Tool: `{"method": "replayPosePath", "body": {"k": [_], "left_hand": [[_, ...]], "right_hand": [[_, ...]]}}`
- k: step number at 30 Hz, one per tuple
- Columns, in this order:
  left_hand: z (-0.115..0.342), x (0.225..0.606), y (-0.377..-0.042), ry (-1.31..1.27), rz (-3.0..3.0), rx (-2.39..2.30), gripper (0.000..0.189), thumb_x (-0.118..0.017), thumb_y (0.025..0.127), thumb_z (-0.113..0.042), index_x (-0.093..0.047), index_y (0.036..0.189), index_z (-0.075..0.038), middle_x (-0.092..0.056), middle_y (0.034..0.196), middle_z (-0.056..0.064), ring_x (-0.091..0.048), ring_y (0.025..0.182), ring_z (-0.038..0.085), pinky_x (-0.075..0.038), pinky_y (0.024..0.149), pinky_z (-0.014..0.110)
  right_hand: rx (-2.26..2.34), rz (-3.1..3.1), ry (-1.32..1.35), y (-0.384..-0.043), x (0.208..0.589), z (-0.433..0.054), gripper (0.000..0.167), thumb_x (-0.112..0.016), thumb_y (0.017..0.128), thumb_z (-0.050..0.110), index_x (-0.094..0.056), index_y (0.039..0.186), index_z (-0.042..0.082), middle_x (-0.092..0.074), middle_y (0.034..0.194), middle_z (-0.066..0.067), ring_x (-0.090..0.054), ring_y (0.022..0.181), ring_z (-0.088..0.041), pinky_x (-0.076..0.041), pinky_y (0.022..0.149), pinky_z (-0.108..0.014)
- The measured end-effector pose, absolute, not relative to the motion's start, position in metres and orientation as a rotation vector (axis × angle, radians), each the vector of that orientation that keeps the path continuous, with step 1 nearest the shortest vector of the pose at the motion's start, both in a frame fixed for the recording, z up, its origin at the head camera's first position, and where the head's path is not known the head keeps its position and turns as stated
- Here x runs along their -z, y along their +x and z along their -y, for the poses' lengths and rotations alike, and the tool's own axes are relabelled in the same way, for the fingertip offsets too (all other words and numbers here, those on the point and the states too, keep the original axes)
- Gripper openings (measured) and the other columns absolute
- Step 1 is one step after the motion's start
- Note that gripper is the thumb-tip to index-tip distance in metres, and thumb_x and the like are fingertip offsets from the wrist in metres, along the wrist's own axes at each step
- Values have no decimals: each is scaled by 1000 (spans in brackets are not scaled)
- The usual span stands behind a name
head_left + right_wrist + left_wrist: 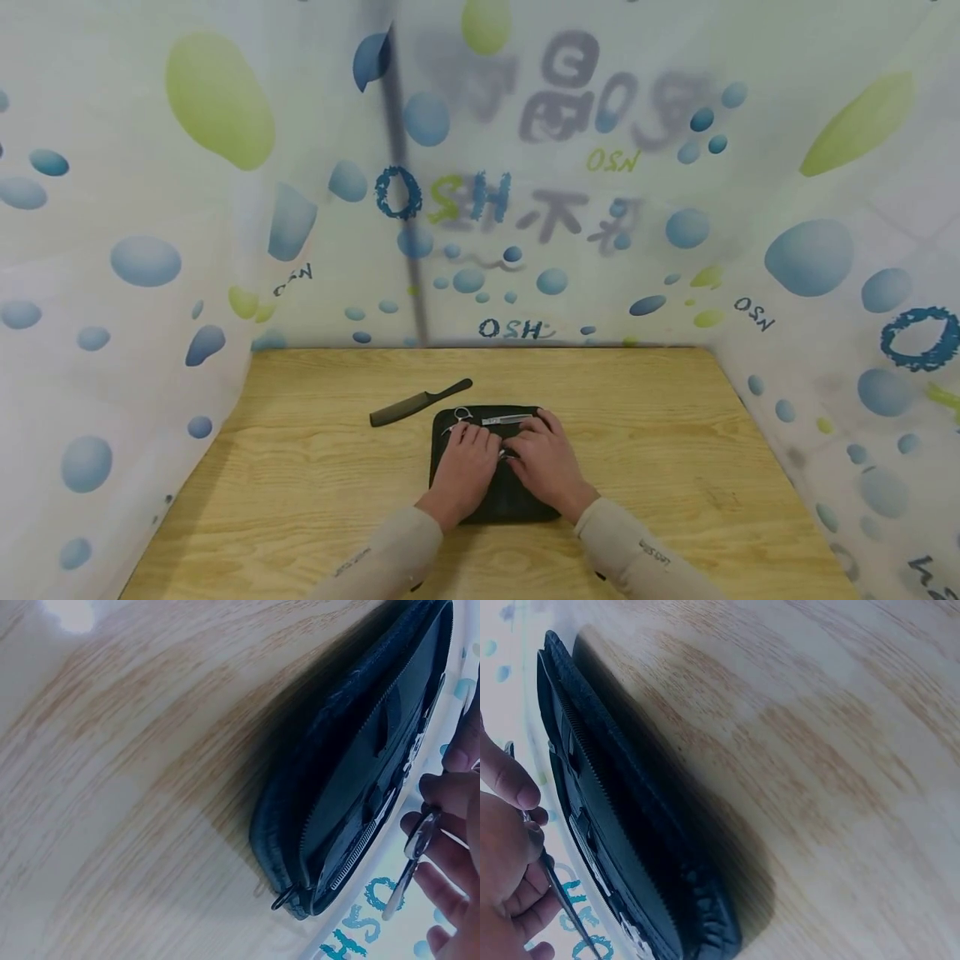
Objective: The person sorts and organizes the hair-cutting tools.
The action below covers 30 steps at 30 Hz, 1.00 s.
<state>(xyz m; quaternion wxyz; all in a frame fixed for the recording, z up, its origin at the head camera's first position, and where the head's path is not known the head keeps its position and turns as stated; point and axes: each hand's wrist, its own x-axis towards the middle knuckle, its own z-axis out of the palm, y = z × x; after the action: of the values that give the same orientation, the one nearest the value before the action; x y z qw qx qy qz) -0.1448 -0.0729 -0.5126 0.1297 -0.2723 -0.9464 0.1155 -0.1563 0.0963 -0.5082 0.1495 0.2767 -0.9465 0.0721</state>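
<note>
A black zip case lies unzipped on the table under both hands. Inside it, a silver pair of scissors with a ring handle lies across the far part; a toothed blade shows beneath a loop. My left hand pinches scissors above the case, thumb against fingers, a slim blade slanting past them. Beside it, my right hand grips shiny metal of scissors between its fingers. Between the hands, only a little metal shows in the head view; whether both hold one pair, I cannot tell.
A dark comb with a handle lies on the wooden table, beyond the case to the left. Patterned white curtains stand close around the table's back and sides. A zip pull hangs at the case's corner.
</note>
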Motion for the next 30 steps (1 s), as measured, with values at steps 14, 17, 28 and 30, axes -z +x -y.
{"method": "replayPosePath", "body": {"k": [14,17,28,30], "left_hand": [[86,510,-146,-717,2653,-58,19,-70,89,-31,-62,99,-18,-66,99,0,-61,103,19,-45,102,44],[94,506,-147,-668,2635,-19,20,-76,84,-29,-64,96,-18,-67,97,-1,-61,101,19,-46,100,43],[140,508,-149,-474,2769,75,21,-75,83,-23,-64,98,-13,-66,100,6,-60,103,26,-45,95,48],[147,508,-148,-437,2787,94,23,-76,83,-24,-64,99,-12,-67,102,8,-61,103,28,-45,94,49]], "right_hand": [[-187,2770,735,-154,505,-99,16,-79,79,30,-77,94,25,-75,86,10,-58,96,-15,-36,109,-45],[-170,2772,713,-155,506,-104,18,-80,79,31,-77,96,25,-75,87,10,-58,96,-14,-36,108,-43],[-185,2801,606,-160,499,-127,17,-79,80,27,-76,96,23,-76,87,6,-60,98,-19,-34,107,-46],[-179,2779,589,-162,499,-131,16,-80,79,27,-76,94,24,-75,84,6,-59,96,-20,-34,106,-47]]}}
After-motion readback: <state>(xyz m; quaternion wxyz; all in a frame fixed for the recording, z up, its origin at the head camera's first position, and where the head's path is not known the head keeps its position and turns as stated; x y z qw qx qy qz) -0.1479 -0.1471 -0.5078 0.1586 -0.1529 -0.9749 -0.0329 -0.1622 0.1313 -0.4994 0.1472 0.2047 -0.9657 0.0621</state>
